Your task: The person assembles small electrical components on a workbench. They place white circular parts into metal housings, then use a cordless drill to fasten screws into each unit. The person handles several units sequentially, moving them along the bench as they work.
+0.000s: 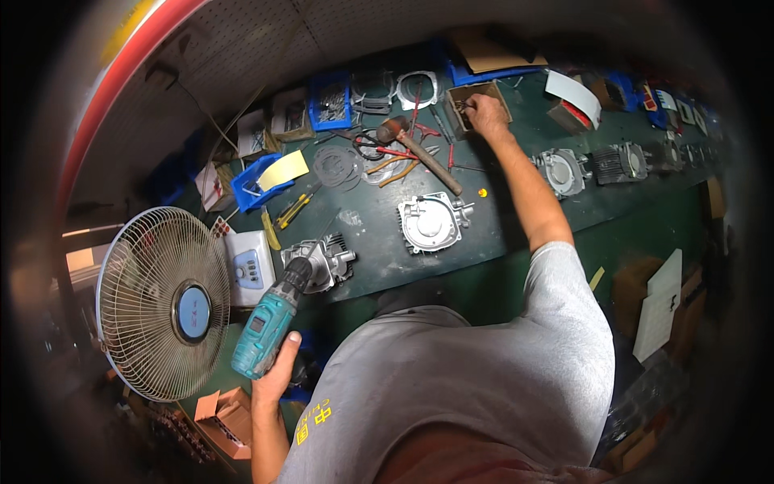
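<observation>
Reaching across the bench (451,266), the right hand (486,113) has its fingers dipped into a small cardboard box (476,103) near the far edge; whether they pinch anything inside cannot be told. The left hand (278,373) is clenched round the grip of a teal drill (270,319) held off the near-left edge. Drill long axis runs from the hand up and right, chuck tip touching or just short of a grey engine part (326,262) at the near edge; contact unclear. So the engine part lies straight ahead of the chuck, close to the left hand and well apart from the right. A round silver cover (429,222) sits mid-bench between the two hands. A mallet (415,149) lies just left of the box, handle slanting toward the near-right. A fan (161,300) stands left of the drill.
</observation>
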A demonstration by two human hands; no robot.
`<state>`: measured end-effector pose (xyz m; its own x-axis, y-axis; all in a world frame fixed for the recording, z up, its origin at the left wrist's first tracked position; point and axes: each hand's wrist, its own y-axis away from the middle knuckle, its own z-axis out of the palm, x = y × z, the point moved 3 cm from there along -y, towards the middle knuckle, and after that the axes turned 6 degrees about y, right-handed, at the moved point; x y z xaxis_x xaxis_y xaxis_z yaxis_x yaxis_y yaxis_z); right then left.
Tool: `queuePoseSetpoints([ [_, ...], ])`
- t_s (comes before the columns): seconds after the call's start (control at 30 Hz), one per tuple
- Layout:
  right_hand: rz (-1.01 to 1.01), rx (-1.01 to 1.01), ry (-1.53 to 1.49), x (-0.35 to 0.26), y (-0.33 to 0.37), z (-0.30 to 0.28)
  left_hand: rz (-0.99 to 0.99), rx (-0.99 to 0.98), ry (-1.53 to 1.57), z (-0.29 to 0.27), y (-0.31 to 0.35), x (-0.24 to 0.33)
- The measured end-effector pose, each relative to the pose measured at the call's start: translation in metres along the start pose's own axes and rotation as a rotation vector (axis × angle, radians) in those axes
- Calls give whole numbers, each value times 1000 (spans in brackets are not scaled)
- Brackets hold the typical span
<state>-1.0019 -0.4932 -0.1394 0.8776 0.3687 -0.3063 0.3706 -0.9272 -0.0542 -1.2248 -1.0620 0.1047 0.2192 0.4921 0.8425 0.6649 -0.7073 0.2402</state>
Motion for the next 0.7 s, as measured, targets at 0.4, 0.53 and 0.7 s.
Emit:
queuePoseSetpoints([
  [0.4, 55, -355, 319, 29, -54, 85, -258, 34, 21, 29, 3, -12],
  [0.53, 79, -287, 277, 24, -49, 77, -213, 34, 25, 31, 6, -15],
  [0.7, 120, 33, 70, 27, -36, 53, -247, 21, 76, 34, 5, -15],
])
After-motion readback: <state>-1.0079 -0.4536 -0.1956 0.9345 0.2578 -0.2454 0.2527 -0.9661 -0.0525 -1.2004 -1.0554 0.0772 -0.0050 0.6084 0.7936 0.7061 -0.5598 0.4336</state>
